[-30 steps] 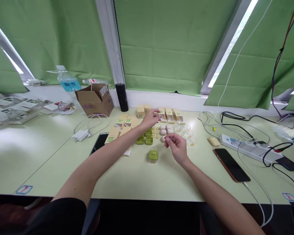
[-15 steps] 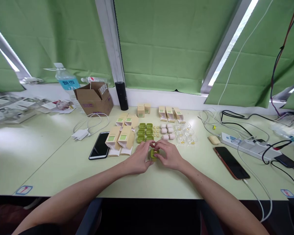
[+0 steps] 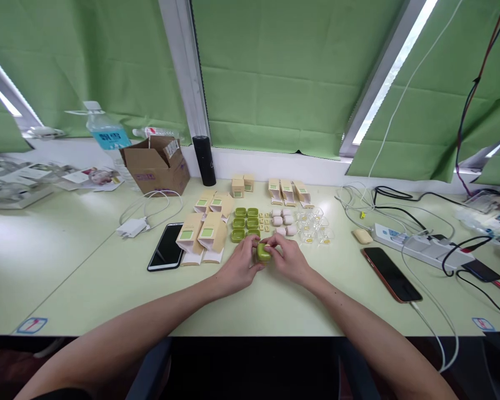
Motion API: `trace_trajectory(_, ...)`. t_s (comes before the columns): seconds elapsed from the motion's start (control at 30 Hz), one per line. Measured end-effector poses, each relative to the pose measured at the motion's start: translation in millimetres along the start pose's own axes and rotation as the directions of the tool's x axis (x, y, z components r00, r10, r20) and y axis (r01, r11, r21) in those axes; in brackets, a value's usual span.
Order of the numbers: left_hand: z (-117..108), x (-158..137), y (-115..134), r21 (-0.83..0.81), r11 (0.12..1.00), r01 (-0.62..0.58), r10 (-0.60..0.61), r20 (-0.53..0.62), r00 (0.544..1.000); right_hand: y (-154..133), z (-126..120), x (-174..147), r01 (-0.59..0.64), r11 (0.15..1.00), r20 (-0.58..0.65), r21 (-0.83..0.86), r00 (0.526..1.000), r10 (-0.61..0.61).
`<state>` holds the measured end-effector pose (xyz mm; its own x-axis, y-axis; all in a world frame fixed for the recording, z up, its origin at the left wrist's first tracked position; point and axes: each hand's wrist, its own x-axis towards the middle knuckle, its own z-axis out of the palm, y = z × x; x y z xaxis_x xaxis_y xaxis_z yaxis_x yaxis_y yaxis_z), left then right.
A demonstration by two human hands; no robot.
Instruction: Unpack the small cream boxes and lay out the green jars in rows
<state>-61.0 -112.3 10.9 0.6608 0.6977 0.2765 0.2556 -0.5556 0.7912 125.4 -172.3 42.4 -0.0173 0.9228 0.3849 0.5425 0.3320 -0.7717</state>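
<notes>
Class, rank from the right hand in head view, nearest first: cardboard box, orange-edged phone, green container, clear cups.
1. Green container: at the right hand.
2. Clear cups: just beyond.
3. Orange-edged phone: right.
4. Cardboard box: back left.

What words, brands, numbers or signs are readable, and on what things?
Large bottle, blue label: "飘雪", seemingly.
Brown cardboard box, purple print and flap label: blurred.
Tan cartons, green labels: too small.
Power strip, blue marking: too small.
Lying bottle, red print: unreadable.
Table stickers: red marks, no legible words.
Green container: no text visible.
</notes>
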Motion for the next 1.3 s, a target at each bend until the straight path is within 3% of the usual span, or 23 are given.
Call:
trace_trajectory(0.2,-4.3,-2.6,6.9,0.043,0.998,-0.037,0.039,-0.041,0.998,0.7,-7.4,7.6,-0.11,0.912,-0.157,0.395,0.97,0.185)
trace_trajectory(0.47,-16.8,-3.1,24.1,0.006,0.967,-0.253,0.253,-0.06,0.966,-8.3,-1.4,7.9,-0.101,0.869,-0.121,0.484,0.976,0.181)
trace_trajectory(0.6,-14.8,-0.4,18.3,-0.098,0.974,-0.206,0.189,-0.153,0.97,-14.2,-0.9,6.5,-0.113,0.859,-0.105,0.499,0.976,0.189)
trace_trajectory(0.67,-14.2,3.5,13.6,-0.197,0.969,-0.149,0.101,-0.235,0.967,-15.2,-4.5,4.8,-0.074,0.907,-0.142,0.415,0.979,0.145)
trace_trajectory(0.77,-15.7,11.3,7.0,-0.382,0.916,-0.123,-0.007,-0.322,0.947,-16.5,-9.6,-0.4,0.017,0.999,-0.121,-0.041,0.992,-0.022)
trace_trajectory(0.83,-17.6,15.6,4.0,-0.456,0.883,-0.116,-0.057,-0.347,0.936,-18.9,-9.2,-5.0,0.075,0.925,0.038,-0.372,0.997,-0.066)
trace_trajectory(0.9,-18.8,17.8,2.2,-0.481,0.871,-0.103,-0.086,-0.356,0.931,-22.8,-5.7,-9.2,0.119,0.812,0.187,-0.572,0.982,-0.012)
trace_trajectory(1.0,-18.2,17.5,1.8,-0.488,0.868,-0.086,-0.102,-0.346,0.933,-29.0,-1.9,-14.6,0.162,0.694,0.262,-0.702,0.964,0.039)
trace_trajectory(1.1,-16.8,15.6,2.4,-0.506,0.858,-0.091,-0.098,-0.334,0.938,-30.8,-10.7,-22.9,0.164,0.669,0.243,-0.725,0.97,0.025)
trace_trajectory(1.3,-15.7,14.7,0.6,-0.498,0.862,-0.087,-0.099,-0.336,0.937,-12.2,-67.7,-58.0,-0.049,0.61,0.05,-0.791,0.988,0.145)
